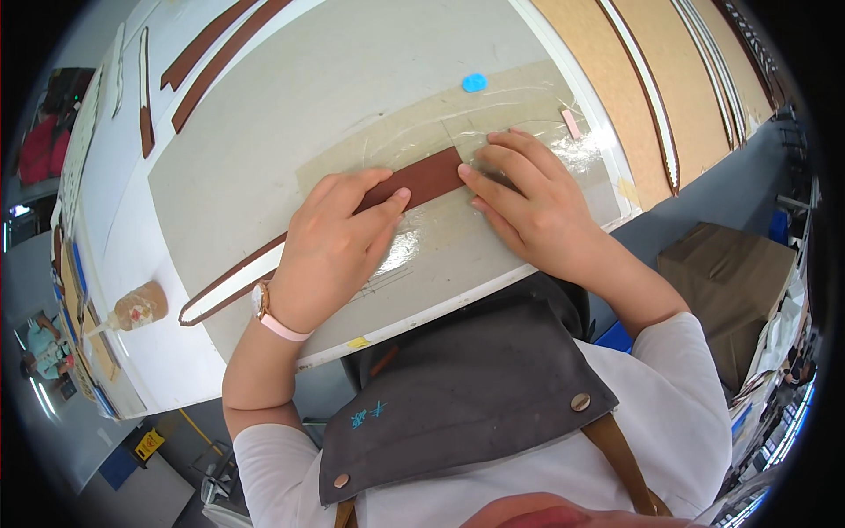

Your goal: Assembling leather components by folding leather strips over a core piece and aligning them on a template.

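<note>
A brown leather strap (431, 178) lies slantwise on the grey mat, its plain squared end to the right. Its left part shows a white strip inside brown edges and tapers to a rounded tip. My left hand (330, 233) is closed over the strap's middle, the thumb on its face and the fingers along its far edge. That hand hides part of the strap. At the squared end, my right hand (539, 198) has its fingers bent and apart. One fingertip touches the strap's end; the other fingers rest on the clear sheet (352, 148) beside it.
A blue lump (474, 83) and a small pink piece (571, 123) lie beyond my hands. Left stands a glue bottle (141, 306) with a nozzle. More brown strips (231, 62) lie at the far left, and strips (647, 79) on the board at right. A brown box (726, 273) stands right.
</note>
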Demonstrator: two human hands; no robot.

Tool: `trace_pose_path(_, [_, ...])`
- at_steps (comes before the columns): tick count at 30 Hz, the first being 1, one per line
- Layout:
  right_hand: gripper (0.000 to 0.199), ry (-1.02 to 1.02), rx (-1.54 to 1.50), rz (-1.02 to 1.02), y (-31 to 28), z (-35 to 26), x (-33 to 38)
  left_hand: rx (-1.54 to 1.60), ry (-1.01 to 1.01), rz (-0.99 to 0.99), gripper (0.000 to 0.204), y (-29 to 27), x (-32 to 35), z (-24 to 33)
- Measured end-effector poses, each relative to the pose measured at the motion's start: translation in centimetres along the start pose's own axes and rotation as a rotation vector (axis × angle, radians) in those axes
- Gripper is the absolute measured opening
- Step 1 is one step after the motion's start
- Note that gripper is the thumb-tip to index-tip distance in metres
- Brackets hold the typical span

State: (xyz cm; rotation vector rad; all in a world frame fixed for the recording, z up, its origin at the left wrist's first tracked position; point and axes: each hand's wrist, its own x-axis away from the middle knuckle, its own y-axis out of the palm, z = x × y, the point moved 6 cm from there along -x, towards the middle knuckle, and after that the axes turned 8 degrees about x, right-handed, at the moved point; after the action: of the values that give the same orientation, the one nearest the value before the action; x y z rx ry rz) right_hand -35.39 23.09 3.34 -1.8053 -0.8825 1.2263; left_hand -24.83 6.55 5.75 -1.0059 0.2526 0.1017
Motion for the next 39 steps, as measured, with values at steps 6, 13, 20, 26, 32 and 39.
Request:
trace_pose_path(6, [0.032,-0.053,0.063,0.003,-0.2,-0.5,-0.3,-0.001,0.011,-0.032,0.022,0.0,0.2,0.0])
trace_pose_path(13, [0.029,-0.094,0.139,-0.053,0.5,-0.9,-0.5,0.009,-0.002,-0.012,0.028,0.0,0.3,-0.1])
trace_pose_path(20, [0.024,-0.112,0.289,-0.089,0.4,-2.0,-0.8,0.040,-0.070,-0.038,0.028,-0.5,1.0,-0.9])
trace_pose_path(26, [0.029,-0.077,0.322,-0.158,0.6,-2.4,-0.5,0.228,-0.240,0.002,0.018,-0.6,2.2,-3.0])
trace_pose_path(32, [0.032,-0.044,0.339,-0.182,0.9,-2.4,-0.5,0.204,-0.147,-0.015,0.023,-0.7,2.0,-3.4])
trace_pose_path(39, [0.048,-0.009,0.273,-0.139,1.9,-3.8,-0.9,0.046,-0.054,-0.002,0.034,-0.4,2.1,-2.8])
